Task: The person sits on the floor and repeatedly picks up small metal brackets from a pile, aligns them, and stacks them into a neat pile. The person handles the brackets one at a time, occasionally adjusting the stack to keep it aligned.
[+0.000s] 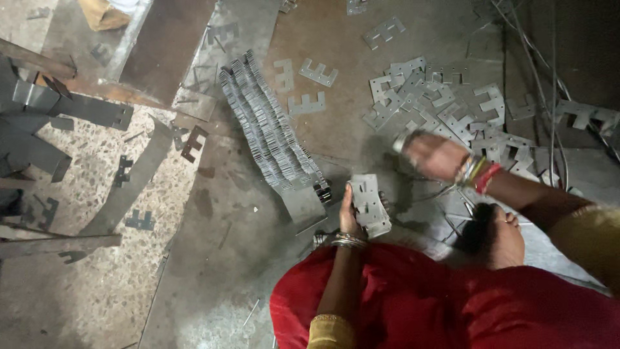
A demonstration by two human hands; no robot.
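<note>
The left hand [351, 213] grips a small stack of E-shaped plates [370, 203]. At two o'clock, the blurred right hand [431, 155] reaches over loose plates [445, 106]; its grip cannot be told.

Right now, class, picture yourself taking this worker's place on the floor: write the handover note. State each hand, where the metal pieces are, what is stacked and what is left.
Left hand: grips a small stack of E-shaped plates, held upright.
Right hand: blurred, over the edge of the loose pile; a plate edge shows at its fingertips, but its grip cannot be made out.
Done: a long row of stacked plates lies on a metal sheet, to the left of the hands.
Left: a loose pile of plates lies scattered ahead on the right, with a few single plates between row and pile.
</note>
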